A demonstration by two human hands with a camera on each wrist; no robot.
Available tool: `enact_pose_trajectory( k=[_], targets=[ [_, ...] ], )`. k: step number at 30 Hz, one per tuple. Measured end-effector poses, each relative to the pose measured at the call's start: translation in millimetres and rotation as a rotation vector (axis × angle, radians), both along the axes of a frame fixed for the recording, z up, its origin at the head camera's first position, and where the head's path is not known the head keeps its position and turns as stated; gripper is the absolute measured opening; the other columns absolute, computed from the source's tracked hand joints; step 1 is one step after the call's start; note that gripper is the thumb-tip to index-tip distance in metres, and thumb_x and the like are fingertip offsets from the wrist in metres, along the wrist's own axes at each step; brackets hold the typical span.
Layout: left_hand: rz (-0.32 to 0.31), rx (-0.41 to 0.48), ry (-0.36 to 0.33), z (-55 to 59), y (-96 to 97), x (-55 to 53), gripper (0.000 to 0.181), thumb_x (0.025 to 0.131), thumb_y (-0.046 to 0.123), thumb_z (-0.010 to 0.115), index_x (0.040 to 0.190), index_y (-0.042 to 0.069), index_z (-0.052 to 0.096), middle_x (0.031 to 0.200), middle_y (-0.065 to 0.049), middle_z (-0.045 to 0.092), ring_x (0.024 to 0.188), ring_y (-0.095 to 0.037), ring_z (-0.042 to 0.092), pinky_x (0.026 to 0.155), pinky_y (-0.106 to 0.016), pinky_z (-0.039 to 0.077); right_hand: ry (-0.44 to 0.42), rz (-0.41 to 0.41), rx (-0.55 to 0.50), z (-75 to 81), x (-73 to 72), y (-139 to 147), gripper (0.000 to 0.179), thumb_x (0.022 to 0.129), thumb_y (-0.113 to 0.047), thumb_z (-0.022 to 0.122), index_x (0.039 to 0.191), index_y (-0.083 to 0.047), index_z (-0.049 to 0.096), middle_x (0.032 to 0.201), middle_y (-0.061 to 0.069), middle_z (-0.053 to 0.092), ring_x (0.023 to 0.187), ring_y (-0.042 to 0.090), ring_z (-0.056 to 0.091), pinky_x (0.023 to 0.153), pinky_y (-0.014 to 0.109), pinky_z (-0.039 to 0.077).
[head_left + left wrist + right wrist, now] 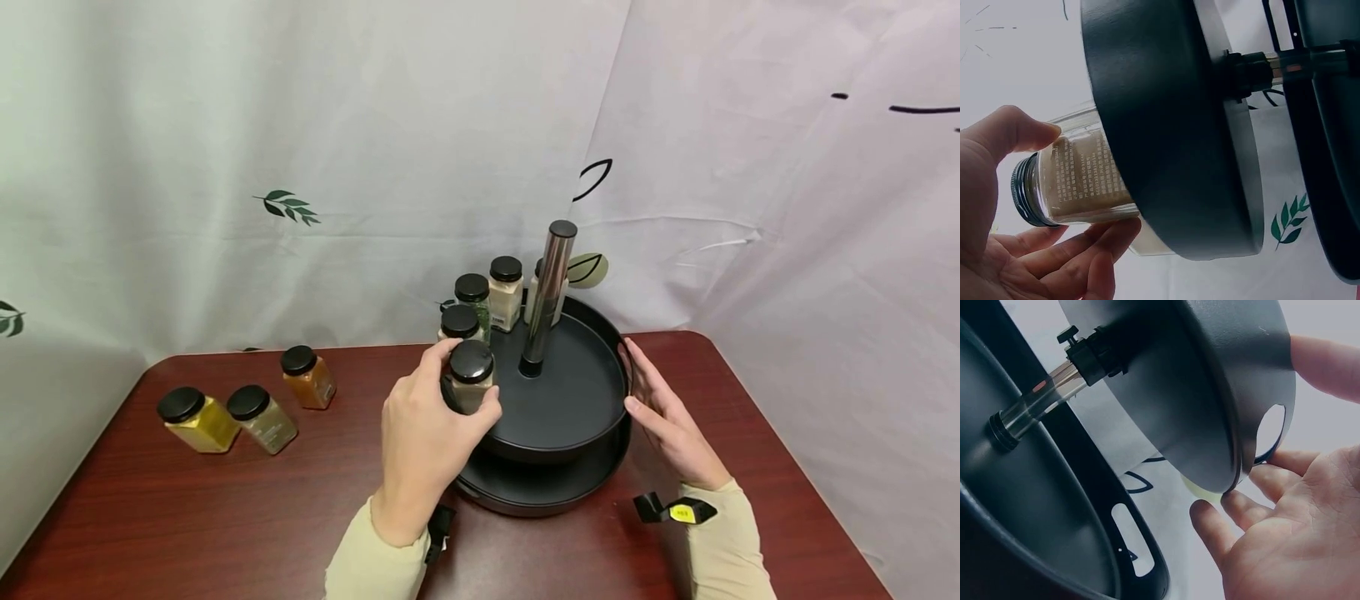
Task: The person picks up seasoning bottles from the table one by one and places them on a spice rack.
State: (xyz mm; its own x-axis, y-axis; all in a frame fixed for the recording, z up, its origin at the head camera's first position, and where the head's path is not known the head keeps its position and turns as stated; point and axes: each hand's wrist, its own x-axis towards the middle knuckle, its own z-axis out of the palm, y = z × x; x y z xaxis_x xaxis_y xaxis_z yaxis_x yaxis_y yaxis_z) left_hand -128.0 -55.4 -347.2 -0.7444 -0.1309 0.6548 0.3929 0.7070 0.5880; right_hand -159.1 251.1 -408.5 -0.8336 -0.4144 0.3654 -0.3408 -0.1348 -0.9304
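Observation:
My left hand point(431, 417) pinches a square glass spice jar point(472, 385) with a black lid between thumb and fingers. The jar is at the left rim of the upper tray point(555, 433) of a black two-tier rack; in the left wrist view its lower end is behind the tray wall. Beige powder and printed white text show through the jar point(1085, 172). On the opposite side, my right hand point(671, 425) rests against the tray's outer rim, thumb and fingers spread and fairly straight. In the right wrist view its fingers lie beside the oval slot point(1270, 432).
Several black-lidded jars, including a green-filled one point(472, 304) and a cream one point(506, 296), line the tray's back left. A metal post point(550, 292) rises from its middle. A yellow jar point(201, 423), a greenish jar point(264, 419) and an orange jar point(309, 379) lie on the table's left.

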Motion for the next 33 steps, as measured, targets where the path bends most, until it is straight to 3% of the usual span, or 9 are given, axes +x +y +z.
enact_pose_trajectory(
  k=[18,33],
  targets=[
    [0.009,-0.009,-0.019,-7.1,3.5,-1.1,0.058,0.07,0.028,0.087,0.122,0.013,0.066,0.085,-0.001,0.072,0.066,-0.025,0.06,0.061,-0.041,0.049,0.006,-0.003,-0.001,0.2,1.2,-1.0,0.066,0.104,0.008,0.033,0.161,-0.005,0.002,0.168,0.013,-0.006,0.154,0.018,-0.005,0.116,0.015,0.019],
    [-0.015,0.023,-0.086,-7.8,4.5,3.2,0.063,0.075,0.031,0.089,0.128,0.009,0.062,0.105,-0.004,0.07,0.087,-0.027,0.068,0.074,-0.045,0.055,0.019,-0.007,0.005,0.6,0.5,-0.5,0.066,0.104,0.009,0.033,0.161,-0.003,0.002,0.168,0.014,-0.006,0.154,0.016,-0.003,0.115,0.015,0.02]
  ],
)
